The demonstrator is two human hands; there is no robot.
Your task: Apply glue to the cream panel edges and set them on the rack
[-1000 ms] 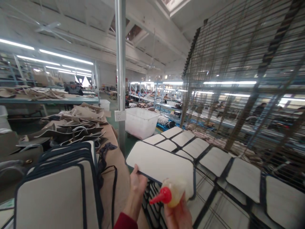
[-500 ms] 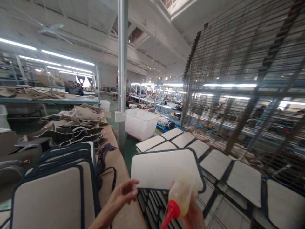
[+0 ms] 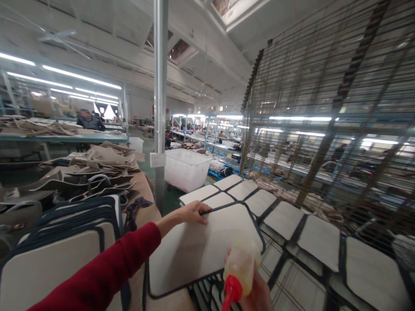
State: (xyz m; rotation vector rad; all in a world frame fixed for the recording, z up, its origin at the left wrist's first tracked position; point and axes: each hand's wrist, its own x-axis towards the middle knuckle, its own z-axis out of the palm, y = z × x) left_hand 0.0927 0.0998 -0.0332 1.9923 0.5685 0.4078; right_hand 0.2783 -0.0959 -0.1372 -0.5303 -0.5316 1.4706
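Note:
My left hand [image 3: 195, 212] reaches across and grips the far edge of a pale panel with dark edging [image 3: 197, 250], fingers closed over its border. The panel lies tilted in front of me, its near left corner over the table's edge. My right hand [image 3: 257, 289] is wrapped round a translucent squeeze bottle [image 3: 241, 263] holding yellowish liquid. Its red nozzle [image 3: 232, 290] points down toward me. The bottle hides part of the panel's right side, and whether my right fingers also touch the panel I cannot tell.
A stack of similar dark-edged panels [image 3: 58, 259] stands at the left, near grey bag pieces [image 3: 81, 181]. Rows of pale panels [image 3: 319, 237] lie on a rack at the right, beside raised wire racks [image 3: 301, 95]. A metal post [image 3: 160, 99] and white bin [image 3: 186, 168] stand ahead.
My left hand has moved from open beside the panel to gripping its far edge. The panel has shifted left and toward me. The bottle stays in my right hand.

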